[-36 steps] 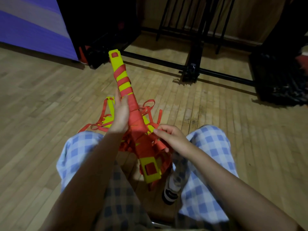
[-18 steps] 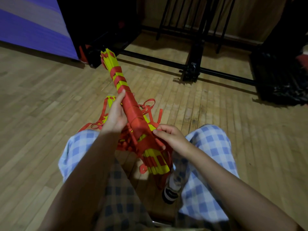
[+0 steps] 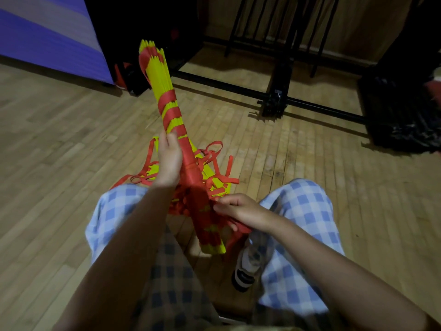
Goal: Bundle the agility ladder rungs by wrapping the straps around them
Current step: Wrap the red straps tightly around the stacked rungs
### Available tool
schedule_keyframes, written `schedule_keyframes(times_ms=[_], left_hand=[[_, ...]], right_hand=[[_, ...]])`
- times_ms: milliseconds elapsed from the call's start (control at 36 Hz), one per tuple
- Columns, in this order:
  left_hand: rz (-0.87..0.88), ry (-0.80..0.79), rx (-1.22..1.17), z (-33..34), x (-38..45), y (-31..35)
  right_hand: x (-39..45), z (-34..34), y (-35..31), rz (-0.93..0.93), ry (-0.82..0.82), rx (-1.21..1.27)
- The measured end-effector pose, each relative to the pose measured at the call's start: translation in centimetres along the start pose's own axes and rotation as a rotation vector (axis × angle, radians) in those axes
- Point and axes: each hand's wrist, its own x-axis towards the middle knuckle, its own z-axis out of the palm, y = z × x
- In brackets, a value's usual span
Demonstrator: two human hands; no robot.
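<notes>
A stack of yellow ladder rungs wound with red straps points away from me, its near end between my knees. My left hand grips the bundle's middle from the left. My right hand pinches a red strap against the bundle's near end, at its right side. A second pile of yellow rungs with loose red strap loops lies on the wooden floor under the bundle.
My knees in blue checked trousers flank the bundle, and a shoe rests below it. A black metal rack base crosses the floor ahead. A dark bag sits far right, a purple mat far left.
The bundle has rolled about its long axis, so its thin yellow edges now face up. My left hand shifted its grip around it; my right hand stayed at the near end.
</notes>
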Motion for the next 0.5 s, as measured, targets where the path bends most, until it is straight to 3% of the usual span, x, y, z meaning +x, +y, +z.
schedule_keyframes(times_ms=[167, 333, 500], left_hand=[[0.105, -0.093, -0.161, -0.5, -0.2, -0.4], [-0.065, -0.180, -0.425, -0.8, -0.4, -0.1], [-0.164, -0.227, -0.399, -0.7, -0.8, 0.8]], right_hand=[[0.0, -0.4, -0.2, -0.015, 0.036, 0.008], [0.0, 0.0, 0.0, -0.047, 0.042, 0.024], [0.2, 0.5, 0.2, -0.016, 0.010, -0.056]])
